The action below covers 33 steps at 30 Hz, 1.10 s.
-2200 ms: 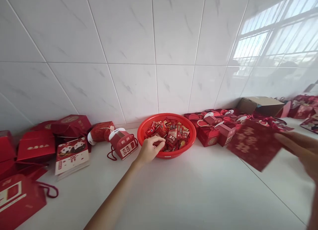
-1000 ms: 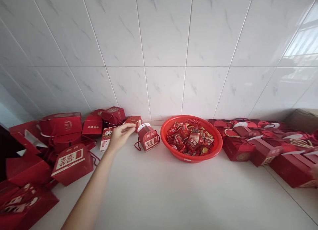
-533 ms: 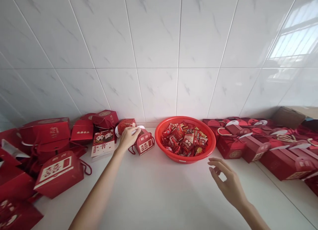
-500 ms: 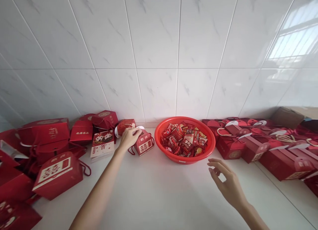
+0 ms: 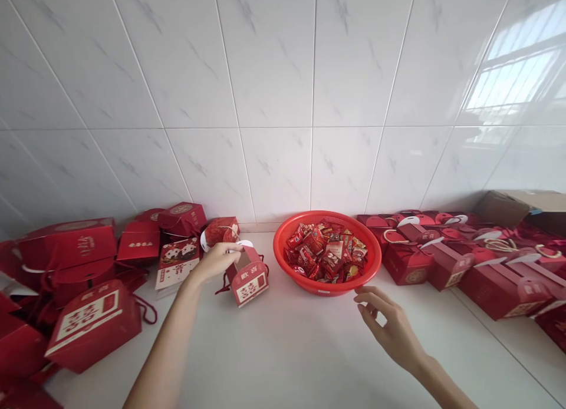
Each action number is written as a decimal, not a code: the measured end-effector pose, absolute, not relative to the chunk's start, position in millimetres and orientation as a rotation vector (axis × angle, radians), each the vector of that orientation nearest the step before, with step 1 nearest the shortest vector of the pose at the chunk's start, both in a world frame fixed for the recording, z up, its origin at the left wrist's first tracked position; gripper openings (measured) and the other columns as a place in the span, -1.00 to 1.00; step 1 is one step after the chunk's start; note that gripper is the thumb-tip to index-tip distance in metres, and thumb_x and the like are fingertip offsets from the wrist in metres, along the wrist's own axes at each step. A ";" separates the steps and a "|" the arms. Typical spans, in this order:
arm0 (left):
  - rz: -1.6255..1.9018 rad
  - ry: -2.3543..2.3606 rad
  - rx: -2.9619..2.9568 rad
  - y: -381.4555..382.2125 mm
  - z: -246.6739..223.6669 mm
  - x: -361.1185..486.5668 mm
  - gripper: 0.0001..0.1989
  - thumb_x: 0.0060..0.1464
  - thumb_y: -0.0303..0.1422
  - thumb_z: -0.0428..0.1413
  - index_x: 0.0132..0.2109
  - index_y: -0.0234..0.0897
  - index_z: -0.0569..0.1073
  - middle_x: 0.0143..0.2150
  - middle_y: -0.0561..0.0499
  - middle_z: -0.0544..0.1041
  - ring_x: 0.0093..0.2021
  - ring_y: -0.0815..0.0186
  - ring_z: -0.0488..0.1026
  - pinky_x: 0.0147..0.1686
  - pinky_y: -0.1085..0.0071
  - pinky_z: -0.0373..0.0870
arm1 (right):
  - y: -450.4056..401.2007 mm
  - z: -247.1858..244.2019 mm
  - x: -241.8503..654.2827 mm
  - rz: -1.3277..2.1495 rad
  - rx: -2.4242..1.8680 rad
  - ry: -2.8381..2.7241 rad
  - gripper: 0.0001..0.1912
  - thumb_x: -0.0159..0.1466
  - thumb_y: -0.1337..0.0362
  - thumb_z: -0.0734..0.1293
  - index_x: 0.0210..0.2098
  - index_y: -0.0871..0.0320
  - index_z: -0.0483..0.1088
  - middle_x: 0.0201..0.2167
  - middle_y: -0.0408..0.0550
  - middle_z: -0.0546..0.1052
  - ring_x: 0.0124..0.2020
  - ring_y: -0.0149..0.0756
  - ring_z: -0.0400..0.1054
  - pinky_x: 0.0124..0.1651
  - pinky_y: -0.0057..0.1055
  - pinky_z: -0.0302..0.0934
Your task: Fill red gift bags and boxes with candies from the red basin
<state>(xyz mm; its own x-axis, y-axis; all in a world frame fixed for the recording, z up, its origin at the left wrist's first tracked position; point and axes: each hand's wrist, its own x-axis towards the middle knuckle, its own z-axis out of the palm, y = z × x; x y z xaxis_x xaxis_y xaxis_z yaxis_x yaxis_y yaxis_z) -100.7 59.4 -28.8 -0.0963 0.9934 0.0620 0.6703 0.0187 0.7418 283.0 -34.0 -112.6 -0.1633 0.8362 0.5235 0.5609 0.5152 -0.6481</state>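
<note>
My left hand pinches the upper left edge of a small red gift box with gold double-happiness lettering and a dark red cord at its side. The box tilts towards me, and its top appears partly opened. Just right of it sits a red plastic basket full of red-wrapped sweets. My right hand hovers at the basket's lower right, its fingers apart and slightly curled, with nothing in them.
Several red gift boxes crowd the left side, beside a panda-printed card pack. Rows of red boxes line the right, with a brown carton behind. A tiled wall rises behind the white countertop.
My left hand has pulled the gift box nearer to me and slightly left, tilting it forward. My right hand has shifted left, closer to the basket.
</note>
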 end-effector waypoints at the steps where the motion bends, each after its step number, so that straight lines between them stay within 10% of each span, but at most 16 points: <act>1: 0.858 1.755 1.691 53.1 -23.0 -100.2 -0.59 -0.22 -0.28 0.03 -0.23 -0.29 0.62 -0.53 0.09 0.53 -0.43 0.18 0.49 -0.42 0.38 0.34 | -32.7 -106.8 278.5 0.393 -1.132 -1.871 -0.77 0.41 0.18 0.19 -0.25 0.09 0.45 -0.27 0.01 0.55 -0.51 -0.34 0.39 -0.46 -0.40 0.36; 7: 0.636 1.447 1.977 0.7 5.6 -64.7 -0.40 -0.16 -0.37 0.11 0.12 -0.17 0.55 -0.12 0.03 0.66 -0.16 0.10 0.56 -0.22 0.37 0.46 | -26.7 -61.7 231.3 0.477 -0.860 -1.982 -0.81 0.42 0.22 0.18 -0.16 0.10 0.40 -0.28 -0.02 0.52 -0.39 -0.34 0.38 -0.30 -0.41 0.32; 12: 0.399 1.105 2.155 -24.8 2.9 -33.3 -0.25 -0.07 -0.47 0.11 0.32 -0.06 0.34 0.20 0.05 0.51 0.15 0.04 0.45 0.05 0.33 0.40 | -24.9 -47.2 190.4 0.524 -1.089 -2.070 -0.70 0.24 0.06 0.38 -0.17 0.08 0.30 -0.35 -0.12 0.47 -0.48 -0.35 0.31 -0.46 -0.45 0.14; 18: 0.189 0.967 2.103 -5.1 -12.5 -51.8 -0.10 -0.11 -0.45 0.20 0.40 -0.02 0.16 0.44 0.04 0.17 0.39 -0.03 0.13 0.25 0.24 0.22 | -15.9 -57.6 191.3 0.750 -1.240 -2.089 -0.87 0.24 0.38 0.21 -0.26 0.06 0.14 -0.44 -0.22 0.46 -0.53 -0.38 0.32 -0.47 -0.49 0.07; 33: 0.021 0.767 1.626 38.1 -53.8 -79.2 0.11 -0.30 -0.24 0.47 0.36 0.01 0.08 0.14 -0.09 0.48 0.06 0.10 0.50 -0.01 0.26 0.45 | -8.7 -49.9 219.3 1.151 -1.417 -2.232 -0.73 0.34 0.33 0.16 -0.50 0.11 0.08 -0.70 -0.27 0.37 -0.72 -0.44 0.32 -0.53 -0.50 0.09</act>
<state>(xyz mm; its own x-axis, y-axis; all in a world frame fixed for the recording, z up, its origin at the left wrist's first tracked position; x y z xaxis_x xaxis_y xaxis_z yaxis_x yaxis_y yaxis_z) -79.2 38.1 -53.8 0.7769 0.4840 -0.4027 0.4611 -0.0019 0.8873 219.3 -8.7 -49.9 -0.4918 0.8502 -0.1878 0.6461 0.2118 -0.7333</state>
